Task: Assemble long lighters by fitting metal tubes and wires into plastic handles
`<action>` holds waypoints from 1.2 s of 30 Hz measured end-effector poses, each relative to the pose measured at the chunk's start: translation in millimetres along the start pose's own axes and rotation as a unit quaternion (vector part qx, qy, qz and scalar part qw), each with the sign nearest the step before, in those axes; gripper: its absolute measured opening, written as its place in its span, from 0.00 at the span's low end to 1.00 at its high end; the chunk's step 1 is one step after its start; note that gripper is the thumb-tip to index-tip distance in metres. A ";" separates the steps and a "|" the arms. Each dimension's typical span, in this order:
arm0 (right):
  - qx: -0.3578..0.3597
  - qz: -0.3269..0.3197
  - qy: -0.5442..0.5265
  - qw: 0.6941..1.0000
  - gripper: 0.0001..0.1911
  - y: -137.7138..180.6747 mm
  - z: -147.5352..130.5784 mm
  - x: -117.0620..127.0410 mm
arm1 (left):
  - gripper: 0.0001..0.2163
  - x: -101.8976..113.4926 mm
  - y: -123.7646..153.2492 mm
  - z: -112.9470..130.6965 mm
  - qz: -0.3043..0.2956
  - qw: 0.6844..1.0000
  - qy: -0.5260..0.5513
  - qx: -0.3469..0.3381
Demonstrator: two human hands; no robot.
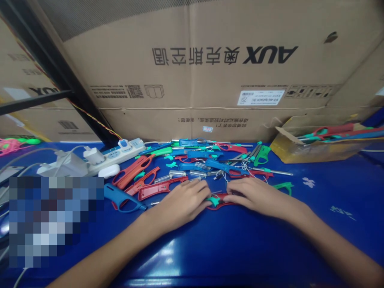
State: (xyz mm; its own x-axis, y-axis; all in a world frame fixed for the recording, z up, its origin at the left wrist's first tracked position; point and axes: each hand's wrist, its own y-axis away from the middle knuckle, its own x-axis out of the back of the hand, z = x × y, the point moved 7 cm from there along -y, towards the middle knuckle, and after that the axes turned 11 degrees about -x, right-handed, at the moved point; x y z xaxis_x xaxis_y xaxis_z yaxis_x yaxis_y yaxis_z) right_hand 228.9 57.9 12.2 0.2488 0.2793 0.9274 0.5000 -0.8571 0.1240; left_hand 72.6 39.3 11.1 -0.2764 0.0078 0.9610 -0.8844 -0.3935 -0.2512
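Note:
Both hands are at a red long-nosed lighter (218, 205) that lies partly opened on the blue table, with a green trigger (213, 201) showing at its middle. My left hand (189, 198) is closed at the trigger end, fingertips pinching there. My right hand (255, 196) has its fingers bent together on the other end. The fingers cover much of the lighter. Just behind lie clear fuel tubes (177, 173), a blue lighter shell (225, 167) and thin white wires (246, 165). Red half shells (156, 189) lie left of my left hand.
A cardboard box (288, 147) of red and green lighters stands back right. A white power strip (121, 154) with plugged-in chargers is at left, near a blue shell (120, 196). A large carton (192, 72) walls off the back. A green shell (283, 187) lies by my right wrist.

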 end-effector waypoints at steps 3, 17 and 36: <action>0.000 -0.002 -0.003 1.000 0.21 -0.1 0.5 -0.4 | 0.11 1.5 -0.6 0.8 0.000 1.000 0.005 -0.002; -0.001 0.001 0.003 1.000 0.21 0.3 0.6 -0.8 | 0.11 1.0 -0.3 1.9 0.004 1.000 0.003 -0.002; 0.000 -0.001 0.009 1.000 0.22 0.3 1.1 -1.8 | 0.08 -2.2 -1.6 -0.2 -0.003 1.000 -0.007 0.006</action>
State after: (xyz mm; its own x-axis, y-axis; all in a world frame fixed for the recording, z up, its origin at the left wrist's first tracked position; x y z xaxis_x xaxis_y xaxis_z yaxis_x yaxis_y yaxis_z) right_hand 229.6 57.6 10.2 0.2325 0.2724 0.9337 0.4999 -0.8569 0.1255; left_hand 74.5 40.1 9.4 -0.2663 -0.0033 0.9639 -0.8809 -0.4051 -0.2447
